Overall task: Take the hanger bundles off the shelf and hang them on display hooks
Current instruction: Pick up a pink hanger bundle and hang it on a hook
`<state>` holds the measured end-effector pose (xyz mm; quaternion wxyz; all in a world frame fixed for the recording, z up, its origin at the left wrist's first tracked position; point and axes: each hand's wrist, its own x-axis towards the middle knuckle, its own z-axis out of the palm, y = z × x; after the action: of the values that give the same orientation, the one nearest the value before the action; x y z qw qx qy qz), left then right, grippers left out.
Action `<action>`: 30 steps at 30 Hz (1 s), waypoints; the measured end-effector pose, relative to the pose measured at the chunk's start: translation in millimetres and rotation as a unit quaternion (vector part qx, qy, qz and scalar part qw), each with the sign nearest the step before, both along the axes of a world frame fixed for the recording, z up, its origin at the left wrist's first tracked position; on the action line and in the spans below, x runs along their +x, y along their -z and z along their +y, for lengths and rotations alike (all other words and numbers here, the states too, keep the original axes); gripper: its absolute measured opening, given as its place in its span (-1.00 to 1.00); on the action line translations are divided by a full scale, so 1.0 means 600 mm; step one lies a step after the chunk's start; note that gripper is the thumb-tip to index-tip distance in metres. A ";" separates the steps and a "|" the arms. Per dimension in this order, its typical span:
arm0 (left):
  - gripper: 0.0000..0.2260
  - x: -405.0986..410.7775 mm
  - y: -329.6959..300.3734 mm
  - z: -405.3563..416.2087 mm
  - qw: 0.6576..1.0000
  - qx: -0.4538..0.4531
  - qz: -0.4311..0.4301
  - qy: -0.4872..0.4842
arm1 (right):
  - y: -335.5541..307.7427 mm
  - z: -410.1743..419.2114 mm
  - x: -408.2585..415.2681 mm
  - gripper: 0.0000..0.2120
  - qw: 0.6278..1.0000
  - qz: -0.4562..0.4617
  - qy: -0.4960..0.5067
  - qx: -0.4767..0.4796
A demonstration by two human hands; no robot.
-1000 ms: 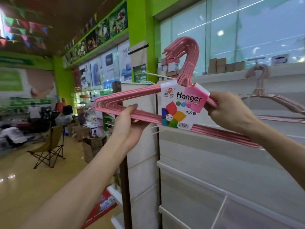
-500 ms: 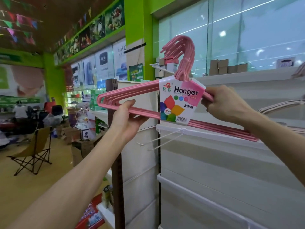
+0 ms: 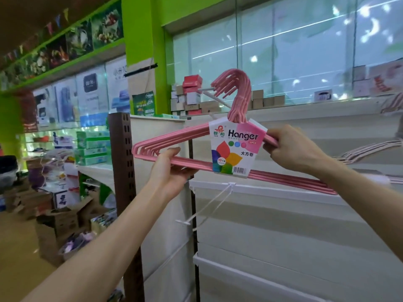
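I hold a bundle of pink hangers (image 3: 237, 99) with a white "Hanger" label (image 3: 236, 149) up in front of a white slatted display wall (image 3: 283, 225). My left hand (image 3: 172, 168) grips the bundle's bottom bar near its left corner. My right hand (image 3: 292, 149) grips the upper right arm just beside the label. The bundle's hook tops sit at a white display hook (image 3: 211, 94) that juts out from the wall; the hook's tip meets them. A second white wire hook (image 3: 209, 205) sticks out lower down, below the label.
Pale pink hanger bundles (image 3: 370, 149) hang on the wall at the right. Small boxes (image 3: 192, 94) line the ledge on top. A brown slotted upright (image 3: 126, 160) stands at the wall's left end. Cardboard boxes (image 3: 56, 225) clutter the floor at left.
The hanger bundle has moved right and closer to the wall, bringing its hook tops up to the upper white display hook. Both hands keep the same grips.
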<state>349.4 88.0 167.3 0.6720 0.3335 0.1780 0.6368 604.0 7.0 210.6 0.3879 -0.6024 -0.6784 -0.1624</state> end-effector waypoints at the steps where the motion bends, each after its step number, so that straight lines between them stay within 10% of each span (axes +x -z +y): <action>1: -0.90 0.000 0.003 0.009 1.000 -0.002 0.001 0.008 | 0.002 0.003 -0.002 -0.84 1.000 0.001 0.005 -0.007; 30: -0.74 0.067 0.045 0.181 0.989 -0.120 0.009 0.084 | 0.017 0.093 -0.006 -0.67 0.986 -0.036 0.123 -0.106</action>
<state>389.4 196.5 140.2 0.7569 0.2697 0.2300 0.5490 600.6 62.6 200.4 0.2742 -0.7125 -0.6264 -0.1576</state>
